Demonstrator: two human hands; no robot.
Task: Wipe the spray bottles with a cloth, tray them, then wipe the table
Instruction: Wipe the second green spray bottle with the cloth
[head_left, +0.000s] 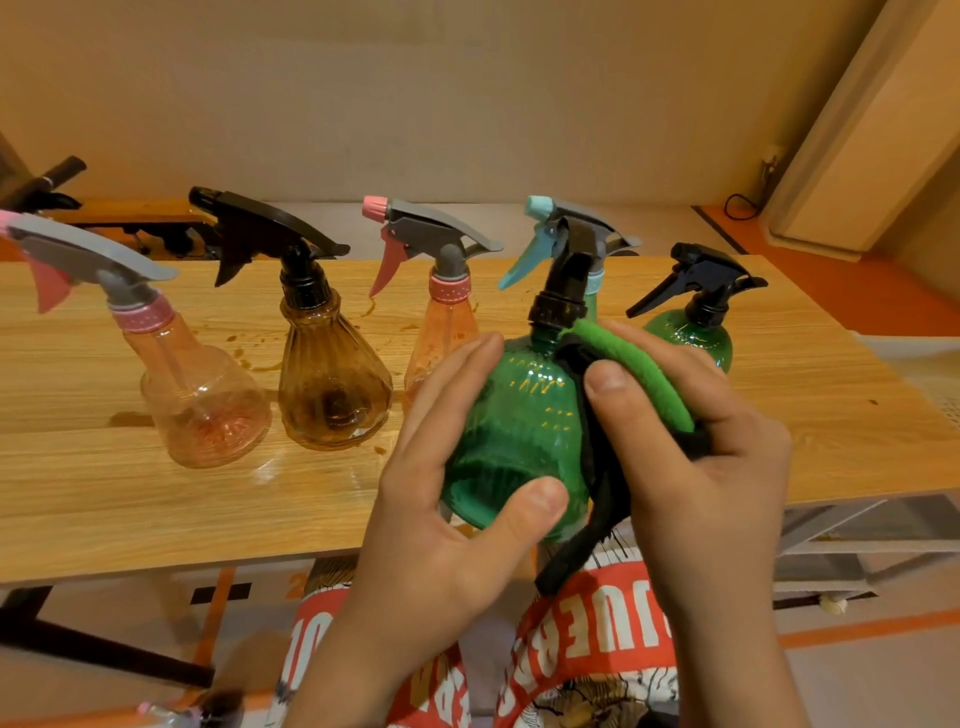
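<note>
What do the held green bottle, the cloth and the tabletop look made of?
The green bottle: translucent plastic, glossy, with glints on its ribbed wall. The cloth: soft matte fabric, green with a black edge, perhaps felt or microfibre. The tabletop: wood-grain surface with a smooth sheen, maybe laminate rather than solid wood.

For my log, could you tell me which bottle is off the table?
The near green bottle, gripped by the left hand, cloth against it; the other five stand on the table.

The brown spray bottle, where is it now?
In the head view the brown spray bottle stands on the table, left of centre, between the left pink bottle and the middle pink bottle.
</note>
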